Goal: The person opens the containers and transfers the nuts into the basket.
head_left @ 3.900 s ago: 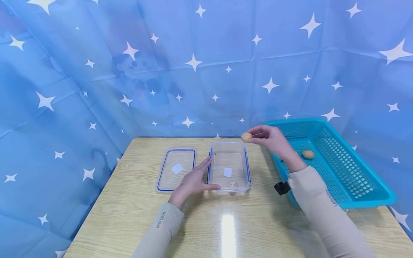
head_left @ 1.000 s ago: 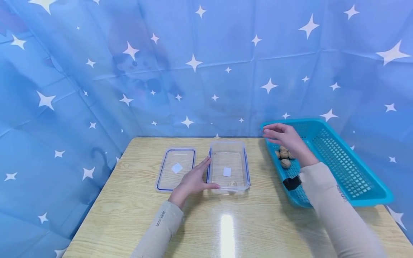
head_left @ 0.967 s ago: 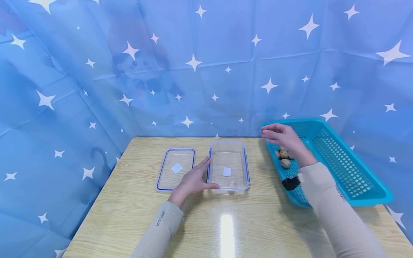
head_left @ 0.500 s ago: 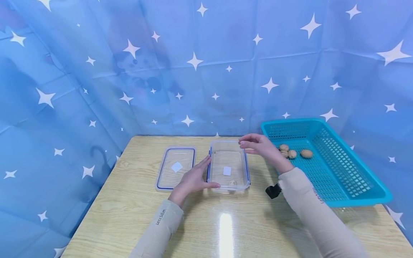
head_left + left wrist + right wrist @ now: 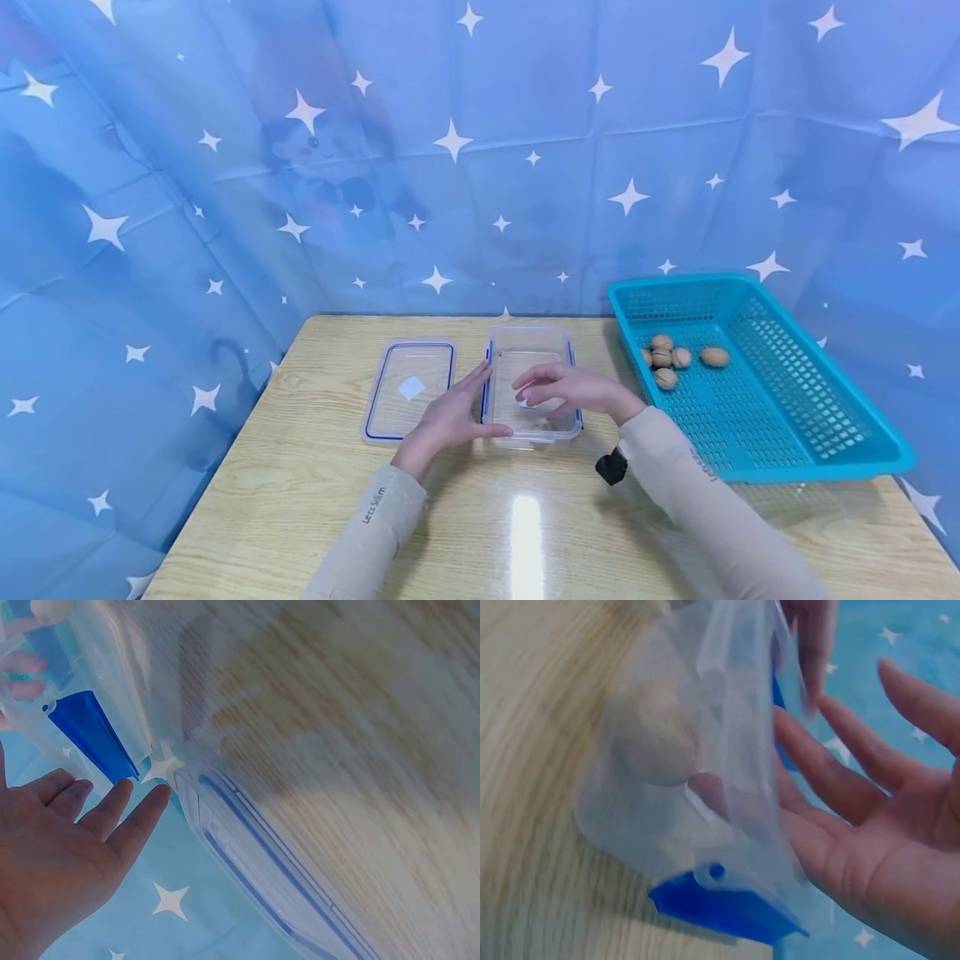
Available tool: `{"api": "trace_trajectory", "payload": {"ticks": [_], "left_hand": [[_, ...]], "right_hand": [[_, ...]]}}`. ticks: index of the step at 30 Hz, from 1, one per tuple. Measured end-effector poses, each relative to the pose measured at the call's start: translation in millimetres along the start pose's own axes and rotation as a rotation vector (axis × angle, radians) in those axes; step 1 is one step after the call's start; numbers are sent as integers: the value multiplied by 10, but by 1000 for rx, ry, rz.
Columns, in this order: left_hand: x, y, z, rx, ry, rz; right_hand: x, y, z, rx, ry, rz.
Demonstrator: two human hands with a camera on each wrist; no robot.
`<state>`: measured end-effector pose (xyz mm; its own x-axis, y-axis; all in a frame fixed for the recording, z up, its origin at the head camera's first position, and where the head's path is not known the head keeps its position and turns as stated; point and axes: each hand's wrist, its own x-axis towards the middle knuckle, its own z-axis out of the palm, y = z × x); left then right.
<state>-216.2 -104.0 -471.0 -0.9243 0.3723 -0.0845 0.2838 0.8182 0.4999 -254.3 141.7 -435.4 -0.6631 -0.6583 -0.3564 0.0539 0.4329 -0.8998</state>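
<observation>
A clear plastic food box (image 5: 531,333) with blue side latches stands on the table, its top uncovered. My left hand (image 5: 444,421) rests against its left side, fingers straight, thumb along the front edge. My right hand (image 5: 564,390) reaches over the box with loosely bent fingers. In the right wrist view, that hand's fingers (image 5: 832,776) are spread, and one shows through the cloudy wall right at the edge of a round tan walnut (image 5: 660,742). The walnut lies in the front right corner of the box, blurred by the plastic.
The blue-rimmed lid (image 5: 408,360) lies flat left of the box. On the right, a turquoise basket (image 5: 765,454) holds several walnuts (image 5: 662,358) and a smoother brown oval (image 5: 714,357). A blue star-patterned cloth (image 5: 480,208) hangs behind the wooden table (image 5: 285,500).
Earlier my right hand pinched a tan round nut near the box's back right, then was over the basket. It has since moved left and down over the box. My left hand stays put.
</observation>
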Motion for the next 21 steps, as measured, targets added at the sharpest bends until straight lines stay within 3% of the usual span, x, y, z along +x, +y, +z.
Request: {"api": "trace_trajectory", "payload": {"ticks": [5,11,16,21], "left_hand": [[4,-1,4,9,5,1],[-1,0,7,5,12,15],[-7,11,4,-2,9,24],[-8,-13,20,5,6,10]], "right_hand": [[101,34,105,-89,-84,25],[257,163,227,-150,-98,-97],[330,235,329,-167,-62,-179],[372,266,391,-175,0,-199]]}}
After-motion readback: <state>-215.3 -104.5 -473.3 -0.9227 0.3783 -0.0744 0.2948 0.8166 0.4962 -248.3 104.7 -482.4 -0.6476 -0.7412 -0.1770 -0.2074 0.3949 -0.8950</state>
